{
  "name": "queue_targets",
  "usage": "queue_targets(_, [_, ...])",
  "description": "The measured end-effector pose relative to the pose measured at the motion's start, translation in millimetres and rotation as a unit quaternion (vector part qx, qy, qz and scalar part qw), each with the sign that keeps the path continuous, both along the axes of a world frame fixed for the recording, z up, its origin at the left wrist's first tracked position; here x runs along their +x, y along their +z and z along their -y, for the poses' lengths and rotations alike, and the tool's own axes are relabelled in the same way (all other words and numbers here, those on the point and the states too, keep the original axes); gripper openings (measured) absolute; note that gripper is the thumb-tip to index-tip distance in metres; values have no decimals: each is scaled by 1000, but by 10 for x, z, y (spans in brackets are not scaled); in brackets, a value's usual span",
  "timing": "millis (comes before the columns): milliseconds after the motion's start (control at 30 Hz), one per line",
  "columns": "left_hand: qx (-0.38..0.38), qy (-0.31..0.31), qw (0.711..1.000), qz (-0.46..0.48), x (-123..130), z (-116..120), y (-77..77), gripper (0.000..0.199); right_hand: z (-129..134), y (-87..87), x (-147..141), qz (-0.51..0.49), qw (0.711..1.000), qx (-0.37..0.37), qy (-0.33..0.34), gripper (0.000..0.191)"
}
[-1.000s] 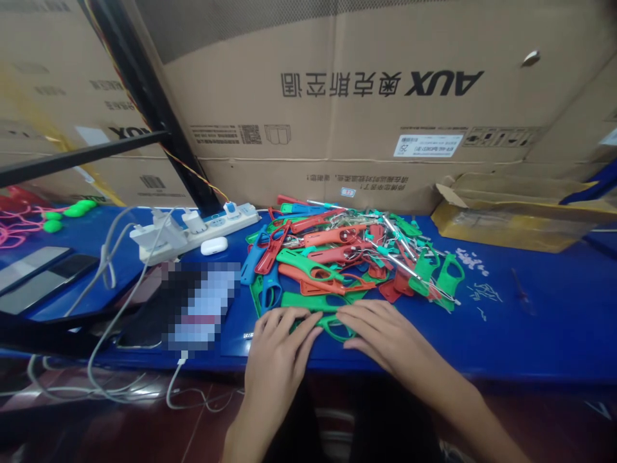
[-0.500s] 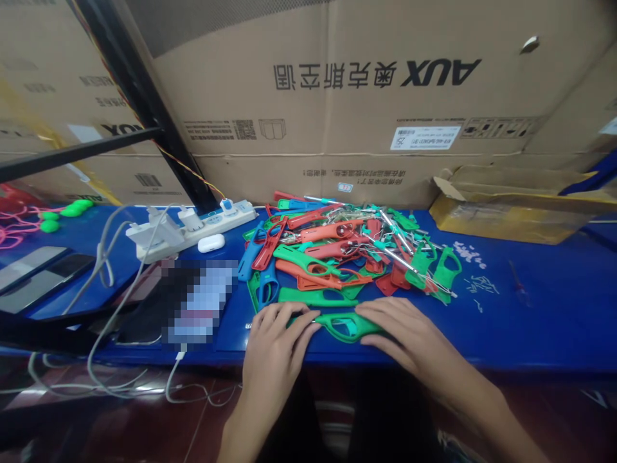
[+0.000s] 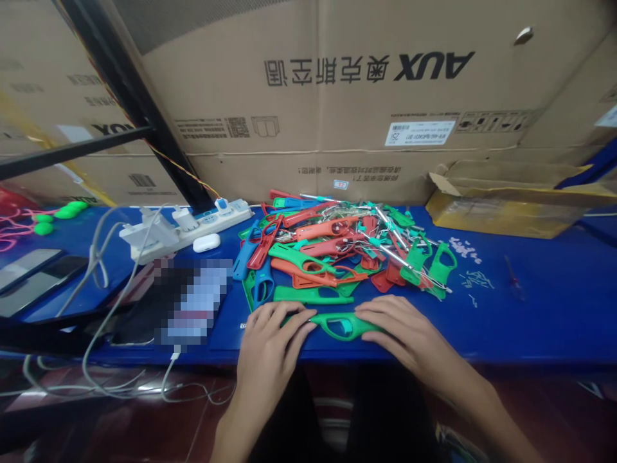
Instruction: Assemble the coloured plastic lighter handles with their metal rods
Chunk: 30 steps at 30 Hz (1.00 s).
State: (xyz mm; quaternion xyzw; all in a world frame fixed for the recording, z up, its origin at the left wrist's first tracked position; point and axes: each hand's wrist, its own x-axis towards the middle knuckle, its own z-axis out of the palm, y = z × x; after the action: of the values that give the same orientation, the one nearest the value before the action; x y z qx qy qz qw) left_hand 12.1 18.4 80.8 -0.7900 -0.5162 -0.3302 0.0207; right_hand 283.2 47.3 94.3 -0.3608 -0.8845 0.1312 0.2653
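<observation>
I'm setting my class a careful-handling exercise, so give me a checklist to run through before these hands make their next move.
1. Left hand holding one end of the green casing: ok.
2. Right hand holding the other end: ok.
3. Both ends of the casing fully seated: cannot tell, fingers cover them.
4. Parts pile sorted by colour: not ok, red, green, blue and orange are mixed.
5. Phone apart from the hands: ok.
</observation>
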Motion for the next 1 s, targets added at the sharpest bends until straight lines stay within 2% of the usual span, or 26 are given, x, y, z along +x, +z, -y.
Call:
queue_targets(133, [-13, -2, 1000, 4, -14, 8, -10, 21, 16, 1, 12, -30, 999, -12, -10, 25])
queue_targets(267, [-25, -17, 999, 14, -13, 1, 15, 24, 18, -38, 70, -134, 989, -36, -59, 23])
queue_targets(400, [-44, -59, 997, 12, 73, -66, 88, 21, 2, -61, 115, -260, 946, -87, -171, 23])
queue_targets(500, [-57, -84, 995, 4, 165, -138, 134, 18, -18, -44, 110, -295, 925, -150, -186, 28])
queue_targets(600, [-65, -99, 993, -4, 221, -200, 155, 13, -28, -17, 98, -260, 938, -155, -167, 28])
queue_targets(767, [-76, -104, 992, 3, 234, -244, 168, 15, -5, -24, 77, -185, 970, -78, -136, 22])
queue_targets(1000, [-87, -98, 991, 9, 247, -236, 167, 14, 42, -69, 54, -143, 984, -49, -92, 25])
